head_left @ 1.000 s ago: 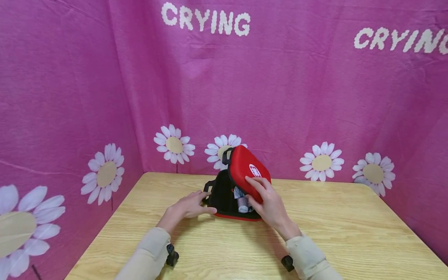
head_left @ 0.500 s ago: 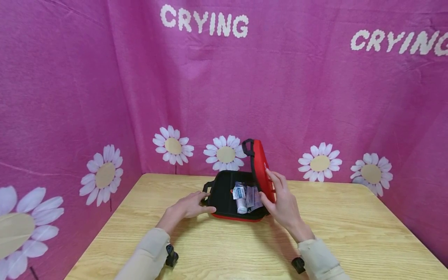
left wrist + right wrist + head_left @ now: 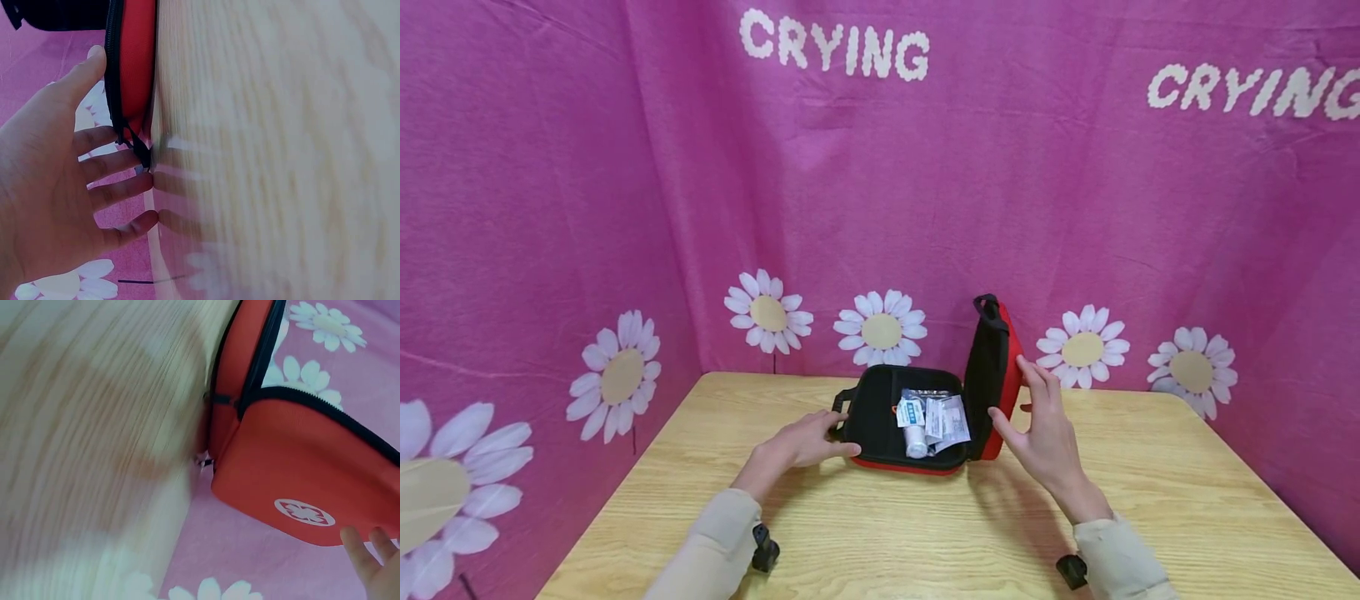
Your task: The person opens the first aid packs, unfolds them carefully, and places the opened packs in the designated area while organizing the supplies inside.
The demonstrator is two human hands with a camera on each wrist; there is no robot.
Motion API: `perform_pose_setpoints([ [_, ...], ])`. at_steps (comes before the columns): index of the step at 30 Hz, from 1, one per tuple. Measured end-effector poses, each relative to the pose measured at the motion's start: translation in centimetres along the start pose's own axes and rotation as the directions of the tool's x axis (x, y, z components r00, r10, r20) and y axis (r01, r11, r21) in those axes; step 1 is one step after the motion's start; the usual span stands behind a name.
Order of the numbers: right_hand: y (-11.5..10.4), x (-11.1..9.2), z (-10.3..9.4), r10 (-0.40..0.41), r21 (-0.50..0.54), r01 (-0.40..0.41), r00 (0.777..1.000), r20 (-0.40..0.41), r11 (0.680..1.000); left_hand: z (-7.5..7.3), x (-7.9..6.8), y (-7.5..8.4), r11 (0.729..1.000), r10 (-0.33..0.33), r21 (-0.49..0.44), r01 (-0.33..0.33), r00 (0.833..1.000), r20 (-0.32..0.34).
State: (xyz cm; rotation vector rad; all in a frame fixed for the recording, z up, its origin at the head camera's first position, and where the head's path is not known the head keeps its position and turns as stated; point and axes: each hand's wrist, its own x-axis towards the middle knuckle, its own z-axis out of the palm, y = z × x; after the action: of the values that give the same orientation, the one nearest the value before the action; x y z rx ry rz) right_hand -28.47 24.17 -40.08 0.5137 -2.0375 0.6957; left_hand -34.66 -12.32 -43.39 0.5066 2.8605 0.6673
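A red zip-up first-aid case (image 3: 872, 417) with a black lining lies unfolded on the table. Its red lid (image 3: 275, 462), which bears a white oval emblem, stands nearly upright at the right. Inside the base are a white roll (image 3: 915, 442) in clear wrap and several flat white packets (image 3: 951, 421). My left hand (image 3: 808, 439) steadies the base's left end by the black handle (image 3: 842, 398), thumb at the rim, fingers spread down to the tabletop. With the thumb at its near edge and fingers on its outer face, my right hand (image 3: 1048, 433) holds the lid.
The wooden table (image 3: 1150, 483) extends around the case on both sides and in front. A magenta cloth backdrop (image 3: 1000, 167) with daisies and white lettering rises behind the table and along its sides.
My right hand has swung the lid from half over the base to nearly upright on the right, uncovering the packets and roll. The left hand has stayed at the base's left end.
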Motion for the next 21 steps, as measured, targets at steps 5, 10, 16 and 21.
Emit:
perform_pose_setpoints([
  [5,1.0,-0.4,-1.2,0.073,0.034,-0.073,0.997,-0.017,0.997,0.1,0.0,0.0,1.0,-0.008,-0.001,0.008,1.0,0.002],
  [10,1.8,-0.9,-2.2,0.209,0.096,-0.206,0.978,-0.02,0.974,0.1,0.1,0.1,1.0,-0.007,0.009,0.007,1.0,-0.004],
  [16,3.0,-1.6,-3.4,0.356,0.109,-0.352,0.934,-0.018,0.929,0.0,0.1,0.1,0.999,-0.027,0.032,0.027,1.0,-0.013],
  [21,4.0,-2.3,-4.6,0.456,0.088,-0.458,0.889,0.046,0.884,-0.2,-0.2,0.2,0.998,-0.034,0.042,0.035,0.999,-0.025],
])
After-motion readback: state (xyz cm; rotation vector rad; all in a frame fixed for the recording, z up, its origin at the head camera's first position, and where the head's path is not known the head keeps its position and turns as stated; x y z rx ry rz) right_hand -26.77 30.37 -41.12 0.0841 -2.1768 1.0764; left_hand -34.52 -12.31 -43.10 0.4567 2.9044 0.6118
